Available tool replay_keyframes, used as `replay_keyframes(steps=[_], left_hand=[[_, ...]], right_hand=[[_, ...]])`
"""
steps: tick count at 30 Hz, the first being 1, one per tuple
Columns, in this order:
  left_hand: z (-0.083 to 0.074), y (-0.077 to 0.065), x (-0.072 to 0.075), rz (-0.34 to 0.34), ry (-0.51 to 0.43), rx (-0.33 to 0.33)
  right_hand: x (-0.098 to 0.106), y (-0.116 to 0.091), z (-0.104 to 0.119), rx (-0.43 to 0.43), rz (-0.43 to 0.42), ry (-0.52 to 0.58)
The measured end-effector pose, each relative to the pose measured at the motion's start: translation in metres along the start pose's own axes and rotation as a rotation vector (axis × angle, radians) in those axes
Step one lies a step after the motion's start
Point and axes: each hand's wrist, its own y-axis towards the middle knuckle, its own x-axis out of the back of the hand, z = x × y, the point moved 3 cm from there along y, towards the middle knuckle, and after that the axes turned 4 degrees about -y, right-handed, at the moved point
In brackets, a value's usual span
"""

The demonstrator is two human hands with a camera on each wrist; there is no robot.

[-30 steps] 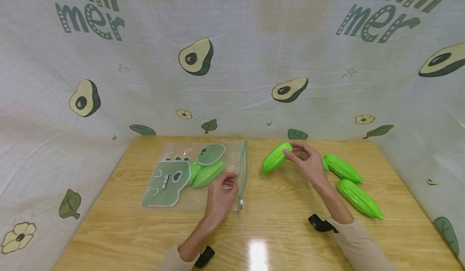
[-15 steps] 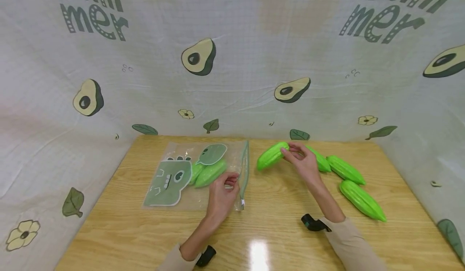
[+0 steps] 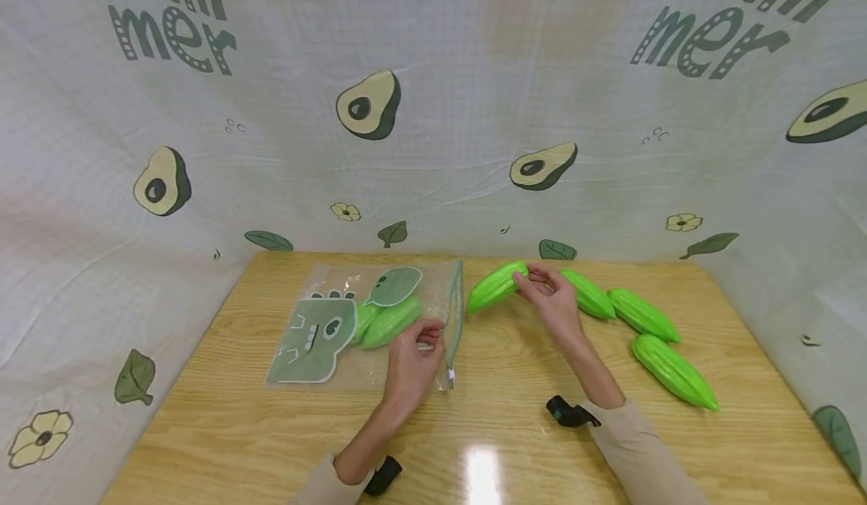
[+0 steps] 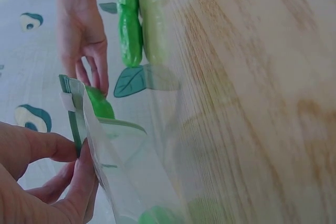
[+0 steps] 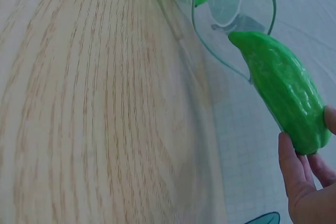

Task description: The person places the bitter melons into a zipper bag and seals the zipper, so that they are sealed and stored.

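Note:
A clear zip bag [image 3: 318, 351] with a green cartoon dinosaur print lies on the table, its zip edge facing right. Two green bitter melons [image 3: 393, 323] show through its plastic. My left hand [image 3: 415, 358] pinches the bag's edge near the mouth between thumb and fingers; in the left wrist view the slider [image 4: 67, 102] sits above the fingertips. My right hand [image 3: 558, 305] holds another ridged bitter melon [image 5: 286, 90] by its blunt end. Its pointed tip is directed left, right at the bag's open mouth in the right wrist view.
Three more bitter melons [image 3: 673, 372] lie on the wooden table [image 3: 515, 430] to the right of my right hand. Behind the table hangs a pale cloth [image 3: 447, 114] with avocado prints. Each wrist wears a small black camera [image 3: 569, 412].
My right hand has carried its bitter melon left, up to the bag's zip edge, uncovering more of the melon behind it. My left hand has stayed at the bag's edge.

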Motion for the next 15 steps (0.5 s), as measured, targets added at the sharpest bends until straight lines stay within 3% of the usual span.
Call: replay_keyframes(steps=[15], left_hand=[[-0.002,-0.001,0.0,-0.007,-0.003,0.006]], right_hand=[[-0.02,0.004,-0.007,-0.041,0.016,0.006]])
